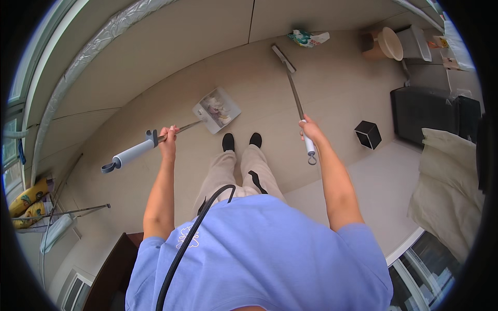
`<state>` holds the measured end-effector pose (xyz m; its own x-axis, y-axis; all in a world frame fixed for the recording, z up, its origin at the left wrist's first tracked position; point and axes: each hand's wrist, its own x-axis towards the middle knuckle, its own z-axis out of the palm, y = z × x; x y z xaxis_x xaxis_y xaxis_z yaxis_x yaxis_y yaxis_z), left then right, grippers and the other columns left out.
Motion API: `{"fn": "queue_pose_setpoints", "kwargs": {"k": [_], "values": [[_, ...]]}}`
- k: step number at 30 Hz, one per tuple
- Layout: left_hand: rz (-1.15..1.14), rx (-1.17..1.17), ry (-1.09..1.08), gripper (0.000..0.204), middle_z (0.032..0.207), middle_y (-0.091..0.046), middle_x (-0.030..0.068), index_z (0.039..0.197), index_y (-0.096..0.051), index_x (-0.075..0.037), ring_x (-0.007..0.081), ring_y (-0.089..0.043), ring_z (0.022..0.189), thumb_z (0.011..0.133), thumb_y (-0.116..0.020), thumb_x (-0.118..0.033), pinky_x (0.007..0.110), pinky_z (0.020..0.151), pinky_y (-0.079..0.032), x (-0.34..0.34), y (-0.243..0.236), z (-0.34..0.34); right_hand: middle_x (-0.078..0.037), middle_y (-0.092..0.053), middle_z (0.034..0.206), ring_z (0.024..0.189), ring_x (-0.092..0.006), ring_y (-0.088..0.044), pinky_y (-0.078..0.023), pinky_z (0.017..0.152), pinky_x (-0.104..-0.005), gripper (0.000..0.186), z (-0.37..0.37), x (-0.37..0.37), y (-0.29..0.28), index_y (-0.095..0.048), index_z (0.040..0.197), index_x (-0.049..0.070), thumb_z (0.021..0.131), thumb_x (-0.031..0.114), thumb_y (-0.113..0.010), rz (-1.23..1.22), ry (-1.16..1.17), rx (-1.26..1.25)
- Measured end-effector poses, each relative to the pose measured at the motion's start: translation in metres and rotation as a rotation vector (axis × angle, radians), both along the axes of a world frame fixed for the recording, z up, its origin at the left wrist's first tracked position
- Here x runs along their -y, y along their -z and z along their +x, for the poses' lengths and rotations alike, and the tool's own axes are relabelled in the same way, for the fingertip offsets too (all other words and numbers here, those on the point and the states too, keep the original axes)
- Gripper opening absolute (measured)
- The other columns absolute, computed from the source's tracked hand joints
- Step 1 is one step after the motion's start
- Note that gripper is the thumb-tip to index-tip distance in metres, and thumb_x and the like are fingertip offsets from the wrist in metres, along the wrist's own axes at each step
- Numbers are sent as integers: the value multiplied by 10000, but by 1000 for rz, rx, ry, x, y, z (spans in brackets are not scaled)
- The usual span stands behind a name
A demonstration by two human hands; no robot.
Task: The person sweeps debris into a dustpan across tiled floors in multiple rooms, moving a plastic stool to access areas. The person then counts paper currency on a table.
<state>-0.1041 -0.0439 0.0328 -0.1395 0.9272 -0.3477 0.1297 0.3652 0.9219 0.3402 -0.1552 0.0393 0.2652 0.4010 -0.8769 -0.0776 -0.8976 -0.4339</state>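
Observation:
My left hand (168, 141) is closed round the metal pole of a long-handled dustpan (236, 110), just below its light grey grip. The dustpan lies on the floor ahead of my feet, with pale and brownish litter (217, 108) in it. In my right hand (309, 129) is the upper end of a broom (294, 90), wrapped at its white grip. The broom's narrow head rests on the floor farther off, apart from the dustpan. Near that head, against the wall, lies a crumpled green-and-white plastic bag (308, 38).
Along the right stand a beige bucket (390, 43), a dark open box (368, 135) and a large black case (420, 114). Beige cloth (441, 192) hangs nearer on the right. A foil-wrapped pipe (96, 52) runs along the left wall. Yellow bags (32, 202) lie at far left.

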Motion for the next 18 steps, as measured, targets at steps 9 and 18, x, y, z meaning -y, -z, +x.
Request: {"fn": "queue_pose_setpoints", "kwargs": {"k": [9, 18], "values": [[-1, -17, -83, 221, 708, -582, 38, 603, -419, -82, 32, -376, 542, 804, -493, -140, 181, 454, -273, 1, 10, 6, -37, -464, 789, 499, -99, -439, -398, 381, -238, 552, -27, 81, -97, -203, 1287, 72, 797, 131, -453, -184, -186, -445], [-37, 17, -338, 182, 778, -582, 21, 653, -449, -112, 72, -504, 728, 804, -482, -208, 200, 569, -353, 33, -6, -17, -3, -442, 721, 499, -88, -440, -385, 360, -226, 524, -13, 32, -125, -229, 1279, 77, 805, 120, -448, -51, -319, -270]]}}
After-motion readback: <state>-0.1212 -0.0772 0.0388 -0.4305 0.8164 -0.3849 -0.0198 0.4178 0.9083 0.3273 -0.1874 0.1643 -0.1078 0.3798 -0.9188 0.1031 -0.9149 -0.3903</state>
